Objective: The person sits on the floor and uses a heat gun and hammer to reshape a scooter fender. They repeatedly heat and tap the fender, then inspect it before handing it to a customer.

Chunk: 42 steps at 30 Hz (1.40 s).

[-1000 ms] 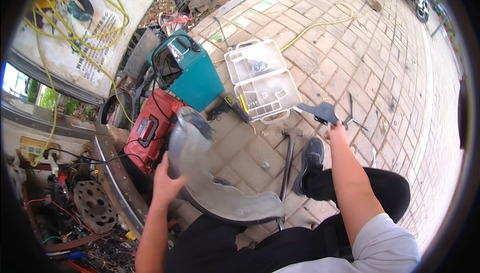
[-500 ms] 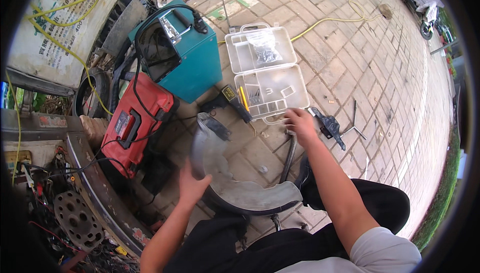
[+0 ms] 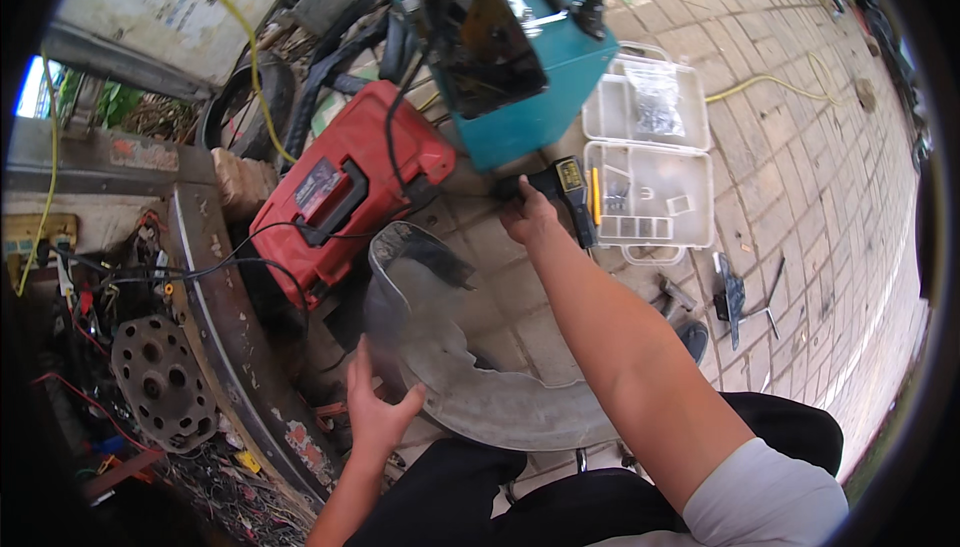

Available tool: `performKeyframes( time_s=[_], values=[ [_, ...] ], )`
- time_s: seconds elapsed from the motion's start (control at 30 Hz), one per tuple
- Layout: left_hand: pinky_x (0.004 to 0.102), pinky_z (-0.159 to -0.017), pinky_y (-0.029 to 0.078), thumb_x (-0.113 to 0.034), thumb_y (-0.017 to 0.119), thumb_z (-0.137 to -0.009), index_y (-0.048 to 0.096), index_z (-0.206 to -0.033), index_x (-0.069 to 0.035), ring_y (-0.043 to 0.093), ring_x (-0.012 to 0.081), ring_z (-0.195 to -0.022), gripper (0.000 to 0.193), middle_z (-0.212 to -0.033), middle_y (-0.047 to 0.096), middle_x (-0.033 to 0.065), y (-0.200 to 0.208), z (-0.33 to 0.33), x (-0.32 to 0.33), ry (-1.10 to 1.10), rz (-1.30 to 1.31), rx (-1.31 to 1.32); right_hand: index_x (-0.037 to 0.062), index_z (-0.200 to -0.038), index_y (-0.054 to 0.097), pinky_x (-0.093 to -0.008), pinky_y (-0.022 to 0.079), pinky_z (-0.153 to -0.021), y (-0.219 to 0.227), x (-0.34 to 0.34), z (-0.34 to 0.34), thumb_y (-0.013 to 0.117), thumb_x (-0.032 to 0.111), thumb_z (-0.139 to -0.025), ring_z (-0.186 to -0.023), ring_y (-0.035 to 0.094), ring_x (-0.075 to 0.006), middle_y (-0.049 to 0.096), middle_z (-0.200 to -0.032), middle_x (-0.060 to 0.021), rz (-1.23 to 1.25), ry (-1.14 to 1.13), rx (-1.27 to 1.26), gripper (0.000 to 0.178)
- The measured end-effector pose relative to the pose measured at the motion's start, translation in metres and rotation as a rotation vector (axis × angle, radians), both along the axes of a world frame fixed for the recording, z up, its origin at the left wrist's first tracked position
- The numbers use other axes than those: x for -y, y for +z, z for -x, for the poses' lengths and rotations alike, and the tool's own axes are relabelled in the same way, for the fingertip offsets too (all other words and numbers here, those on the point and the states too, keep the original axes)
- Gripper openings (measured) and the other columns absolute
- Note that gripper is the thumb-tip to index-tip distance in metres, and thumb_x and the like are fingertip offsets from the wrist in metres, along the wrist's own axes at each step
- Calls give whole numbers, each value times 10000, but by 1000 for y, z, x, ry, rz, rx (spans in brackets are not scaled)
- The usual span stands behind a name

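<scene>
My right hand point(image 3: 532, 219) reaches across to a black gun-shaped tool point(image 3: 573, 197) with a yellow label. Its fingers close round the tool's handle, partly hiding it. A broad, curved grey plastic panel point(image 3: 520, 417) with a ragged inner edge lies in front of my legs. At the panel's left side is my left hand point(image 3: 378, 412), thumb on the near edge and fingers along the outer side, holding it; the exact contact is partly blurred. Beyond the tool lies an open clear plastic parts case point(image 3: 650, 192) with small metal pieces and a yellow stick.
Left of the panel lies a red toolbox point(image 3: 350, 182); behind it stands a teal metal machine point(image 3: 530, 57) with a black cable. A black-handled tool point(image 3: 732, 297) and a metal hex key point(image 3: 775, 297) lie right. Wires and a perforated metal plate point(image 3: 165, 382) fill the left side.
My right hand has moved left from beside the parts case to the gun-shaped tool's handle and closed on it. The view has shifted. My left hand stays at the panel's left side.
</scene>
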<state>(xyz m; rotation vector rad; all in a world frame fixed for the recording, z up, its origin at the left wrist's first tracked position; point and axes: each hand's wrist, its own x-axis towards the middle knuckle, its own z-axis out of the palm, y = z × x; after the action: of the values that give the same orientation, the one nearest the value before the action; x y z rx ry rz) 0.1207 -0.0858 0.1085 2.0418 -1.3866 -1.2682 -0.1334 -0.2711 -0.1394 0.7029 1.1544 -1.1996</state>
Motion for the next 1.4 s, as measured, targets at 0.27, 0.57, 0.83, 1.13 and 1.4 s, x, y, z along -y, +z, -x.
performKeyframes(
  time_s=[0.27, 0.57, 0.83, 1.13, 1.4],
  values=[
    [361, -877, 523, -129, 807, -607, 331, -1464, -45, 516, 231, -1171, 983, -1302, 441, 113, 44, -16, 4, -148, 197, 120, 128, -1218, 603, -447, 479, -814, 41, 33, -7, 803, 483, -728, -1023, 585, -245, 631, -1205, -51, -514, 230, -202, 637],
    [345, -907, 487, -204, 838, -585, 443, -1388, 1, 569, 256, -1103, 918, -1242, 526, 174, 101, -30, 20, -85, 243, 71, 174, -1284, 501, -560, 419, -862, 54, 31, -19, 694, 469, -776, -1016, 542, -301, 528, -1221, -48, -447, 20, -269, 618],
    [331, -822, 522, -177, 843, -558, 494, -1353, -5, 603, 224, -1010, 885, -1207, 568, 152, 216, -41, 18, -146, 526, 106, 91, -928, 510, -391, 491, -538, 133, -57, -20, 672, 272, -847, -548, 537, -218, 544, -748, -79, 152, -268, -95, 256],
    [345, -835, 489, -216, 784, -558, 548, -1306, -28, 597, 268, -1054, 807, -1190, 611, 149, 351, -43, -45, -287, 978, 547, 117, -818, 507, -390, 429, -640, 307, -137, 1, 641, 232, -834, -678, 519, -192, 546, -738, -36, 600, -24, 79, 177],
    [388, -926, 458, -222, 756, -629, 591, -1268, -48, 571, 307, -1034, 682, -1119, 618, 151, 385, -67, -82, 33, 1080, 558, 52, -986, 558, -320, 478, -672, 424, -218, 20, 655, -8, -676, -745, 577, -166, 594, -809, -49, 1043, 429, -721, 330]
  ],
)
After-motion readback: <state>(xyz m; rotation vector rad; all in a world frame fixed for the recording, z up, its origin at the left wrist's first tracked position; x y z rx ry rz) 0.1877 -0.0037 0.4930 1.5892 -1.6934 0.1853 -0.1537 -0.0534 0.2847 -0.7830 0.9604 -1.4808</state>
